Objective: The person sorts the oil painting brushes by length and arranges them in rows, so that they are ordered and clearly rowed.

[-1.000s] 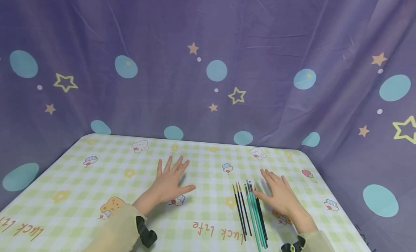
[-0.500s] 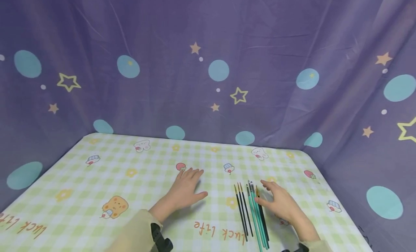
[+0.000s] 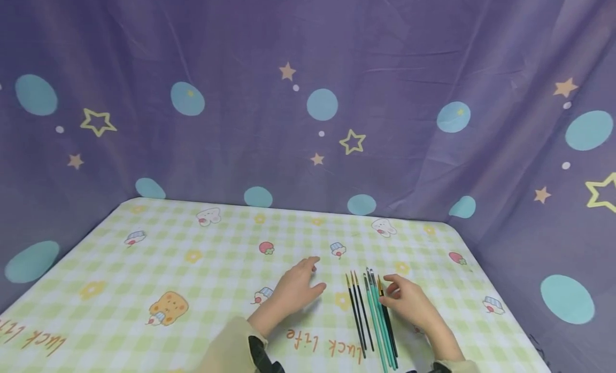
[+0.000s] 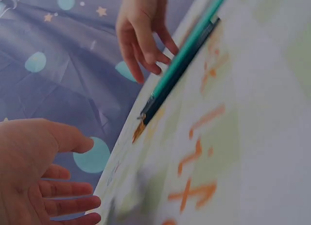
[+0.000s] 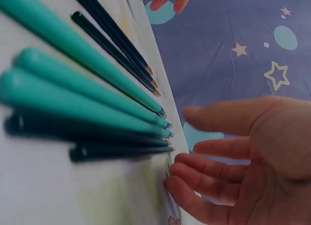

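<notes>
Several paintbrushes lie side by side on the tablecloth, bristles toward the far edge. On the left is a group of slim black paintbrushes (image 3: 357, 314); beside it are teal paintbrushes (image 3: 377, 322) (image 5: 92, 101), with more black paintbrushes (image 3: 391, 330) along their right side. My right hand (image 3: 411, 306) (image 5: 243, 162) hovers at the right of the bundle, thumb near the bristle ends, fingers loosely bent, holding nothing. To the left of the brushes is my left hand (image 3: 295, 290) (image 4: 43, 176), fingers relaxed and thumb apart, with nothing in it.
A green-and-white checked tablecloth (image 3: 226, 277) with cartoon prints covers the table. Behind and beside it hangs a purple curtain (image 3: 240, 138) with stars and blue dots.
My left hand has moved right toward the brushes, its spread fingers drawing together. My right hand has come slightly nearer, with its fingers bending more. The brushes lie as before.
</notes>
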{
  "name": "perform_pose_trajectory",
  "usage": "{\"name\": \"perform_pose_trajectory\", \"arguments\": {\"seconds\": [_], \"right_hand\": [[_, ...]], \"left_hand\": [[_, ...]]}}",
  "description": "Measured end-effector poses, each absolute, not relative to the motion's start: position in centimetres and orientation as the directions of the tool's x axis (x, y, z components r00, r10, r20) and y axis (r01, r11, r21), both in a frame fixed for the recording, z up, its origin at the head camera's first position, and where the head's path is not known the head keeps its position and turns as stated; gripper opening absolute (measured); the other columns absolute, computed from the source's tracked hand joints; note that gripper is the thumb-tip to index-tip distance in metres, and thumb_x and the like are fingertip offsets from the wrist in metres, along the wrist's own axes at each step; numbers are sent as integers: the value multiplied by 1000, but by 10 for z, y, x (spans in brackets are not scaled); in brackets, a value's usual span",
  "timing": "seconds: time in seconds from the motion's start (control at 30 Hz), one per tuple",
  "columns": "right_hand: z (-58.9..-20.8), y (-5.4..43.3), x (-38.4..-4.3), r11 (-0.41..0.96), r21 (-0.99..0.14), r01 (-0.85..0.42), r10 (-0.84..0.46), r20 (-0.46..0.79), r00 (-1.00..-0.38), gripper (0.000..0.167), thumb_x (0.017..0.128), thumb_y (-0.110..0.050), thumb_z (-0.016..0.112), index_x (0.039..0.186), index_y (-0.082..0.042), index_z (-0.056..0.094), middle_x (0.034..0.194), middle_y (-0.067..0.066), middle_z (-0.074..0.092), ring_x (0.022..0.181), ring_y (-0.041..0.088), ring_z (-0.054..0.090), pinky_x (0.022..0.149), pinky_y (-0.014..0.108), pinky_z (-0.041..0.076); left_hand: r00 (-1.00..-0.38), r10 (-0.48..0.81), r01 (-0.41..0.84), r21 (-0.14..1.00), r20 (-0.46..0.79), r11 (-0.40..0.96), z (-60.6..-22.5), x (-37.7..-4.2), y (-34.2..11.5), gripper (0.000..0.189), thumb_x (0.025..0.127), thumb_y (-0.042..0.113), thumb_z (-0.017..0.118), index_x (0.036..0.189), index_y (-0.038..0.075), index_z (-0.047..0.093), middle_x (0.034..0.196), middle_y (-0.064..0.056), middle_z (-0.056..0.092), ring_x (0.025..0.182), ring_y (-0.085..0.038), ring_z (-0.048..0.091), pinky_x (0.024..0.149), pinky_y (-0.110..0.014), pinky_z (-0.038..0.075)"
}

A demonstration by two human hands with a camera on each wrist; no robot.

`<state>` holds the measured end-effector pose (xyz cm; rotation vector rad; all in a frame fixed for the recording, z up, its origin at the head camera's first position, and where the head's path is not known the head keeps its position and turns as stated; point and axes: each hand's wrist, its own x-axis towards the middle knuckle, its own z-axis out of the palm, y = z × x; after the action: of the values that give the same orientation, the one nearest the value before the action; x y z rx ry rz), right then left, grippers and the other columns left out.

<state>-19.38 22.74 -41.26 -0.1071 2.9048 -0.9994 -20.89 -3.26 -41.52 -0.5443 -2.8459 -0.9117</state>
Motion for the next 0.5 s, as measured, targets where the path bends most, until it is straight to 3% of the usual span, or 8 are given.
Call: {"name": "perform_pose_trajectory", "arguments": {"seconds": [0.2,0.5], "right_hand": [[-413,224,-196,806,-592,-14,-78,-82,-994,51,76,-16,71,120,2,52,85,3,59,77,16,59,67,36,48],[-416,222,-197,812,-584,-3,-75,-100,-992,48,75,-9,68,119,3,52,79,3,56,64,12,52,58,28,44]], "left_hand": [[-958,224,286,673,179,682,-421,-211,-19,46,80,20,65,120,2,52,93,-7,61,71,-14,56,62,-28,46],[-982,160,177,780,99,600,-428,-207,3,31,78,18,67,104,4,59,84,-5,62,71,-17,58,62,-31,46]]}}
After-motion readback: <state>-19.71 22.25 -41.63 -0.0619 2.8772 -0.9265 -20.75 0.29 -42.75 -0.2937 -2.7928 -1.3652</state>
